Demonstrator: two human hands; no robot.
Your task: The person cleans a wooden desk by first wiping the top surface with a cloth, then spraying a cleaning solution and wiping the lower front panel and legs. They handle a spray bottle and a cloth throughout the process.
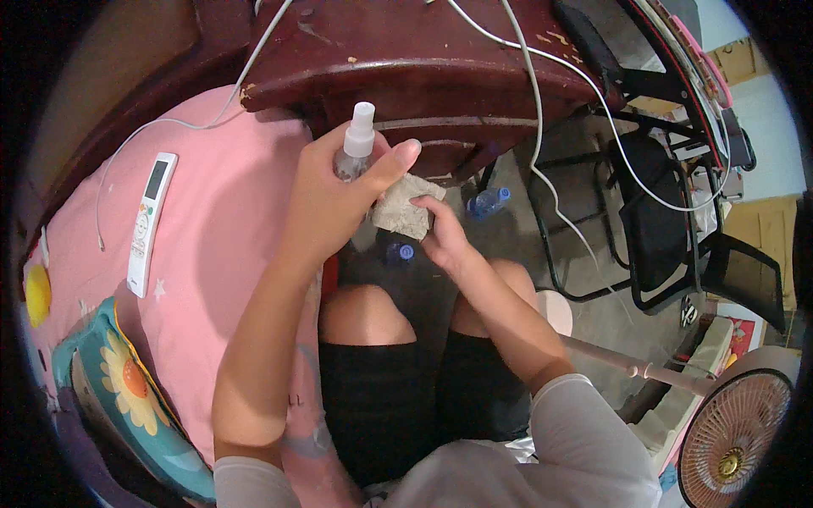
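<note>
My left hand (333, 197) is wrapped around a small clear spray bottle (359, 143) with a white cap, held roughly upright in front of the dark red wooden desk. Close beside it, my right hand (444, 232) pinches a crumpled beige cloth or paper piece (406, 206) between thumb and fingers. The left edge of that piece meets or passes behind my left hand; which one is not clear. The lower part of the bottle is hidden by my left hand. Both hands are above the floor, forward of my knees.
The red desk (406, 76) has white cables hanging over it. On the pink bedding (235, 254) lie a white remote control (151, 222) and a teal flowered cushion (140, 387). Plastic bottles (488, 203) lie below. Black chairs (648, 216) and a fan (733, 438) stand at right.
</note>
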